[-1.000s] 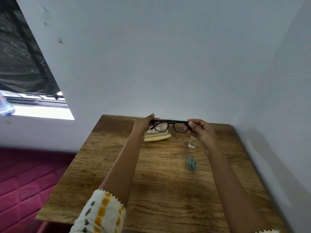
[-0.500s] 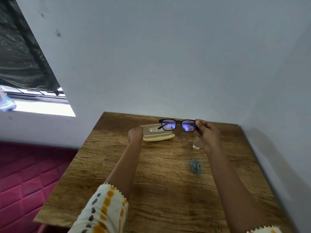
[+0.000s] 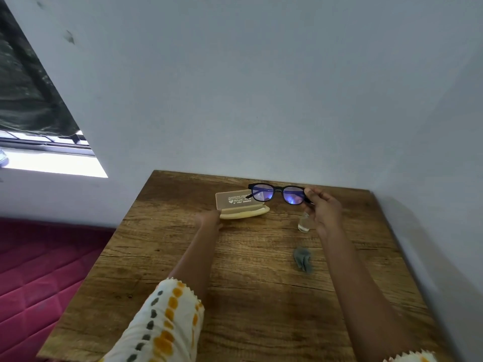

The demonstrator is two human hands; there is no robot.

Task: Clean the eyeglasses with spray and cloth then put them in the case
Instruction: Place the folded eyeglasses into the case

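Observation:
The black-framed eyeglasses hang above the far part of the wooden table, their lenses glinting blue. My right hand pinches them at their right end. An open beige case stands at the back of the table, lid up. My left hand is at the case's left end, touching it; its fingers are blurred. A small clear spray bottle stands partly behind my right hand. The crumpled grey cloth lies on the table nearer to me.
White walls close off the table at the back and on the right. A window with a dark curtain is at the left. Below the table's left edge lies a red quilted surface.
My left hand let go of the glasses and dropped to the case's left end. My right hand alone now holds the glasses, a little farther right.

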